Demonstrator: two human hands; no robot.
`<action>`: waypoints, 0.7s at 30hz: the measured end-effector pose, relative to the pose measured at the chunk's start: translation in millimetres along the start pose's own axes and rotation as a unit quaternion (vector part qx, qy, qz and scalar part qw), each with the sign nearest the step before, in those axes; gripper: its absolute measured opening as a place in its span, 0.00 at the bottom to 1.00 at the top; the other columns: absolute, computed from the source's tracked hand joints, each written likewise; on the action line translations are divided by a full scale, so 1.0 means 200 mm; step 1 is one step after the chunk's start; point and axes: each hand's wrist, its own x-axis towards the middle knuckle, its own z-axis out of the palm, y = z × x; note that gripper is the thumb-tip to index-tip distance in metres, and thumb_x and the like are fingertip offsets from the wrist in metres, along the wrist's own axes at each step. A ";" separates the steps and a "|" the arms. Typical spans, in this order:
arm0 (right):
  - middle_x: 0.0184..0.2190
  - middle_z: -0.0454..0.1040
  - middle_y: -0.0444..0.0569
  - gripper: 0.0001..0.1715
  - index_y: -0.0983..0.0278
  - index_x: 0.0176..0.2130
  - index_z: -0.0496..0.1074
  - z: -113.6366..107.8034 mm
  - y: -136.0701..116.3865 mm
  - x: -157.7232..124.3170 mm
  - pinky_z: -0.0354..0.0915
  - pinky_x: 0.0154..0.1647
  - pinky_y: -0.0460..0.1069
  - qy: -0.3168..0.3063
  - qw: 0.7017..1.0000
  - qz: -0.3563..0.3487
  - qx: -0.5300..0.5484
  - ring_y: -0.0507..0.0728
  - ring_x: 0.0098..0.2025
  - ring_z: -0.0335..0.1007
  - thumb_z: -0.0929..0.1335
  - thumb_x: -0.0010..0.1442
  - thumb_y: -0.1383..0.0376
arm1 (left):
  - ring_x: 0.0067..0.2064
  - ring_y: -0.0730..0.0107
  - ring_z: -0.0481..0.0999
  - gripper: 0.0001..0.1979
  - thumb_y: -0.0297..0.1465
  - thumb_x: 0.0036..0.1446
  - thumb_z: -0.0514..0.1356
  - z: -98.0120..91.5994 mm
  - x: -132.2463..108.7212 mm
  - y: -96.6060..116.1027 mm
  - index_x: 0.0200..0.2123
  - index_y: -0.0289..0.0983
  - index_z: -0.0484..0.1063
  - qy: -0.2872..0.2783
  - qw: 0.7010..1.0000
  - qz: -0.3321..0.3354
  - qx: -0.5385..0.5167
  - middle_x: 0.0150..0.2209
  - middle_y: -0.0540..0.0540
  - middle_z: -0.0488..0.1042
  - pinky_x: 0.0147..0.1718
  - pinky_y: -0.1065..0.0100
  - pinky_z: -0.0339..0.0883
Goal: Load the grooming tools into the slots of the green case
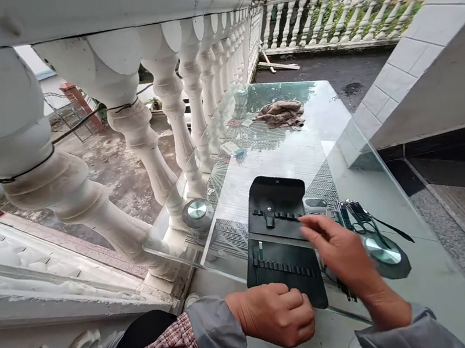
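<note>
Left hand [275, 315] grip closed on an open black leather manicure case [279, 243]; right hand [337, 251] grip open, hovering just above the case.

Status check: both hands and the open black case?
Left hand on open black case, lower edge. Right hand above its right side. Metal tools alongside.

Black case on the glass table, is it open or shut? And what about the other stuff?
Case: open, lying flat.
Left hand: curled, resting on the case.
Right hand: open, raised beside the case.
Metal tools: lying loose beside the case.
Round jar: lid on.
Cloth: crumpled in a heap.
</note>
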 end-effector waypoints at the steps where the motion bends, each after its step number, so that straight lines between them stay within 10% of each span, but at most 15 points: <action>1: 0.36 0.76 0.49 0.16 0.61 0.38 0.72 -0.06 0.04 0.01 0.64 0.40 0.53 0.015 0.999 0.017 -0.028 0.59 0.37 0.71 0.63 0.55 0.55 | 0.33 0.71 0.69 0.08 0.27 0.58 0.53 0.00 0.00 0.00 0.31 0.34 0.71 0.000 1.000 0.001 0.001 0.37 0.43 0.71 0.26 0.69 0.59; 10: 0.27 0.72 0.48 0.13 0.61 0.30 0.70 -0.19 0.23 -0.03 0.56 0.26 0.49 -0.076 0.968 0.050 -0.234 0.57 0.29 0.66 0.63 0.51 0.55 | 0.31 0.72 0.68 0.07 0.27 0.58 0.54 -0.01 0.03 -0.02 0.32 0.33 0.72 0.001 1.000 0.005 0.013 0.36 0.42 0.71 0.25 0.70 0.58; 21: 0.26 0.72 0.45 0.09 0.61 0.32 0.68 -0.18 0.21 -0.02 0.55 0.27 0.48 -0.103 0.963 0.084 -0.236 0.55 0.28 0.66 0.62 0.51 0.60 | 0.31 0.72 0.68 0.08 0.26 0.57 0.54 -0.01 0.04 -0.03 0.33 0.33 0.73 0.017 1.000 0.008 0.019 0.36 0.42 0.71 0.25 0.70 0.58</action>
